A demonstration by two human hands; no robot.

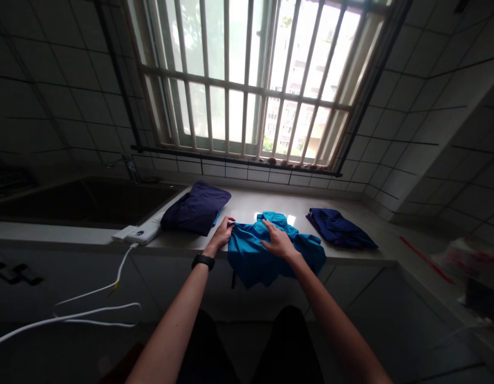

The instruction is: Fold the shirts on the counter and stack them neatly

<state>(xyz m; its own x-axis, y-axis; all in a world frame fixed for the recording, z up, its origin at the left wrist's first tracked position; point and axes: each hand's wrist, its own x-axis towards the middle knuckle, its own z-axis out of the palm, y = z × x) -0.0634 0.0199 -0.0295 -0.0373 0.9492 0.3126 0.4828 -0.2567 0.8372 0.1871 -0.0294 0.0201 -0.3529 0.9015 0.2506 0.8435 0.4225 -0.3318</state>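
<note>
A bright blue cloth garment [255, 250] lies rumpled on the counter, its near part hanging over the front edge. At its left end, my left hand [223, 233] pinches a corner of the fabric. My right hand [279, 241] rests on top of the garment with the fingers stretched and apart. Just left of my left hand sits a folded dark purple garment [197, 208], with a bit of blue showing under its right side. Farther right lies a folded dark blue garment [339, 228].
A dark sink [82, 200] with a tap [130, 168] is at the left. A white power strip [143, 232] with a trailing white cable [121, 266] lies at the counter edge. Behind the counter [267, 197] is a barred window [247, 85]. A red strip [426, 260] and plastic bag [467, 258] are right.
</note>
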